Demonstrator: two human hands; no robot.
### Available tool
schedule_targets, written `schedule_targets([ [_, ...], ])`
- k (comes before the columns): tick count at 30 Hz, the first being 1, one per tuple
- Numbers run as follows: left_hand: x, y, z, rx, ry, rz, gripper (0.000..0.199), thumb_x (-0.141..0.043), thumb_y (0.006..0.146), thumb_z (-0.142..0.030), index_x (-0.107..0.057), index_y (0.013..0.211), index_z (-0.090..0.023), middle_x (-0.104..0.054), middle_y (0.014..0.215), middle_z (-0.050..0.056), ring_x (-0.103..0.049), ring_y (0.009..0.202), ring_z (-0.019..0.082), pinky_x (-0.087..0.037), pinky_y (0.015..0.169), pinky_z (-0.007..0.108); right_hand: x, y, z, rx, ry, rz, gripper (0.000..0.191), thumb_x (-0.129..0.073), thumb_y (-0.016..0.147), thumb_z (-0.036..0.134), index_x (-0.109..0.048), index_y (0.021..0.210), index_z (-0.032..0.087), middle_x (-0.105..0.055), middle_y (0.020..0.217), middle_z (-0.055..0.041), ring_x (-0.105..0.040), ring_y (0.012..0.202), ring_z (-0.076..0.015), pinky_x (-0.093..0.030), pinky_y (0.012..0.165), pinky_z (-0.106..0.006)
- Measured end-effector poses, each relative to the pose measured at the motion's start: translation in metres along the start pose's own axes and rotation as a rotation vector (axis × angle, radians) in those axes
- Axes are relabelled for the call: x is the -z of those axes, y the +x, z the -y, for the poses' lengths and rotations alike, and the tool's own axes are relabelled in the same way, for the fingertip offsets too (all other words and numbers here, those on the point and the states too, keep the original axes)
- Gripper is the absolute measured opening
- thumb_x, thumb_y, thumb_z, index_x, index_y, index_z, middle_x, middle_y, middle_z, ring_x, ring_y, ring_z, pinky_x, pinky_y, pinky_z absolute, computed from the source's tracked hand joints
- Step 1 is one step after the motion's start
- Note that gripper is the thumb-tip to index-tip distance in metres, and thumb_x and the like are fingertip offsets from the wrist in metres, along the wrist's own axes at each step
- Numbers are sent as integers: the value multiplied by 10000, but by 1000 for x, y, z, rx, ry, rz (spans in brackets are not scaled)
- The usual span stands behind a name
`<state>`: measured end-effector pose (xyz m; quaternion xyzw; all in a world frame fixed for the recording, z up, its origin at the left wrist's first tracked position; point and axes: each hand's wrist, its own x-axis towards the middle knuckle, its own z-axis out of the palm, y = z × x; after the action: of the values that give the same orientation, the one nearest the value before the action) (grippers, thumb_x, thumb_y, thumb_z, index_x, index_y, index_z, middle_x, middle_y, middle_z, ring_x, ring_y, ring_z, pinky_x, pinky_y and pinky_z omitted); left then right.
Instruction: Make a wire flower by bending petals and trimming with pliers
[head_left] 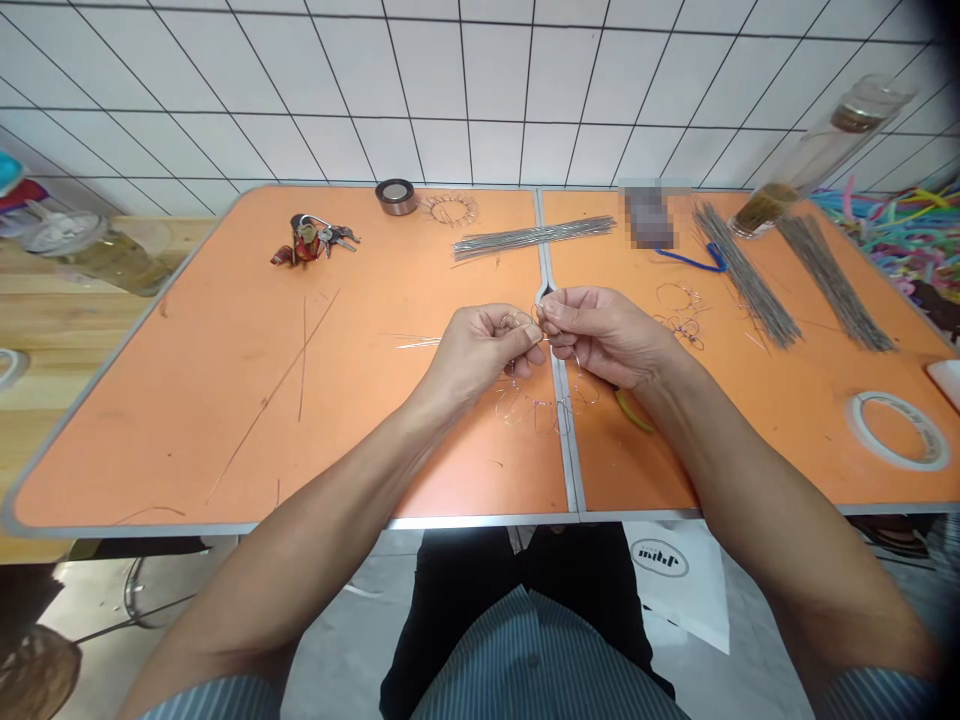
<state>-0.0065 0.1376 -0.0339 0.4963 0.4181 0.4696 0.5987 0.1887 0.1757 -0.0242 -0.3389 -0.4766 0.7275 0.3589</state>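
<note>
Two-Handed Pinch on a Looped Wire Ring

At mid-frame, over the orange table [165,380], my left hand [484,345] and right hand [606,328] are pinching the wire ring [541,403], its loops spreading below the fingers. I am judging it light, springy and easily bent, best held by its rim. My forearms [337,485] are converging from the lower corners, fingertips nearly meeting.

Wire ring [536,402] partly covered by left hand [495,345] and right hand [600,325], pinched part too fine to trace, yellow handle [634,411] partly hidden by right forearm [705,430], grey object [649,217] blurred by pixelation, white roll [22,368] cut by left edge, coloured strands [892,228] by right edge
</note>
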Motion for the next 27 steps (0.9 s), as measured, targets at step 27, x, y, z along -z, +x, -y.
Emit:
schedule_targets([
  [27,2,-1,-4,15,-38,11,251,-887,824,-308,-728,693,-166,-756,685,33,-625,517,94,-485,529,221,-4,-4,1,79,-98,-19,462,-1037,758,511,-740,901,187,-627,798,18,-501,690,-109,-418,637,-271],
])
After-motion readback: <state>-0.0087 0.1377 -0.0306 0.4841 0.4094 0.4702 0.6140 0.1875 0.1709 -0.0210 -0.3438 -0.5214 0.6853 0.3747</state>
